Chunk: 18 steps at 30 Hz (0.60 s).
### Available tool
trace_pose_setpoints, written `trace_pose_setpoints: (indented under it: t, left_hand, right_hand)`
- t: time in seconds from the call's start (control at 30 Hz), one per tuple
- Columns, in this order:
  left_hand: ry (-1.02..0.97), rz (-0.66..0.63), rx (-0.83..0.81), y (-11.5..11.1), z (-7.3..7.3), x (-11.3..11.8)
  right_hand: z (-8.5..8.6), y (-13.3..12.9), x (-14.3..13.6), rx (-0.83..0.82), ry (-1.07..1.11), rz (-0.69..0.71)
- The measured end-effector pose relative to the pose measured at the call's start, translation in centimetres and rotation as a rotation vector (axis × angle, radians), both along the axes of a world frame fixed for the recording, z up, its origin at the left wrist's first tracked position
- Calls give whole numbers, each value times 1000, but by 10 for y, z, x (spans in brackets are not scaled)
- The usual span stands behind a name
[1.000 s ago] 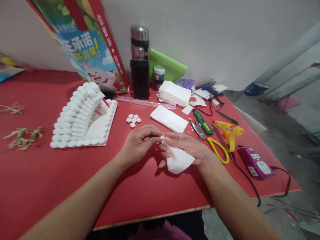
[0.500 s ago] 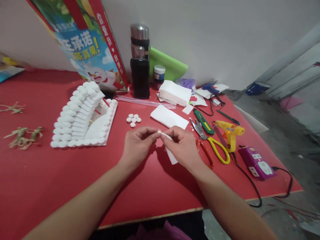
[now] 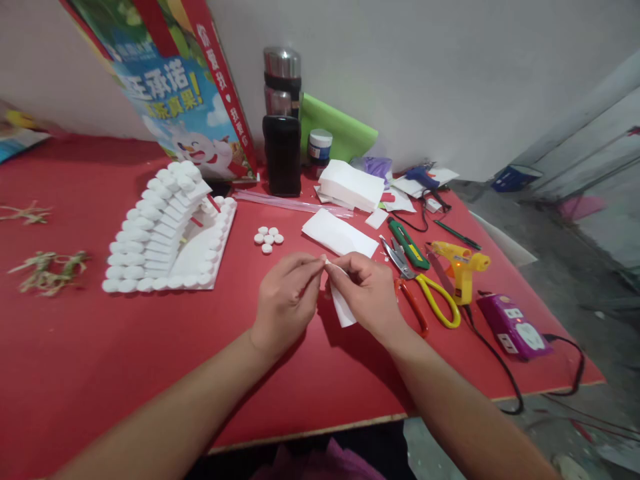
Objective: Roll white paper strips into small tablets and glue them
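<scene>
Over the tabletop (image 3: 150, 360), the right hand (image 3: 367, 290) pinches a folded white paper (image 3: 343, 305); the left hand (image 3: 289, 293) meets its far tip, though whether it grasps I cannot tell. Uneven tugging could tear the paper or loosen its fold.

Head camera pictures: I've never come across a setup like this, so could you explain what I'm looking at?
There is no robot here; a person works with two bare hands. Every picture comes from one camera worn on that person's head, looking forward and down, so the forearms enter from the bottom. The left hand and right hand meet at the fingertips, pinching a piece of white paper. On the red tabletop, to the left, sits a white stair-like model; small white discs lie beyond the hands. To the right are scissors, a green utility knife and a yellow glue gun.
</scene>
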<state>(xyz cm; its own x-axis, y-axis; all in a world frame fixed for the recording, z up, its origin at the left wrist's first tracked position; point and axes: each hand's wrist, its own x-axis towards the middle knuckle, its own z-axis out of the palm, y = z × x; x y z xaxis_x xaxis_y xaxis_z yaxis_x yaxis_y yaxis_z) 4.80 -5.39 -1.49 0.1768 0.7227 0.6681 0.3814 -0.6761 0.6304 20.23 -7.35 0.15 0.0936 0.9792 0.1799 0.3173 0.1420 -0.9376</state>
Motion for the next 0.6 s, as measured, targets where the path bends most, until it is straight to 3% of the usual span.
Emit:
trace_pose_setpoints:
  t: [0.07,0.13,0.33,0.4,0.6]
  left_hand:
    - [-5,-26,47,1,-1,0]
    - [-75,-82,-18,3,0,-2]
    - [-379,-353,-618,19,9,-14]
    - [-410,-403,-714,22,10,-16]
    - [-337,-347,-535,14,11,-12]
  right_hand:
    - [0,1,3,9,25,-3]
    - [1,2,8,2,42,62]
    - [11,6,20,-10,38,311]
    - [11,7,20,-1,45,331]
    - [4,7,16,-40,92,243]
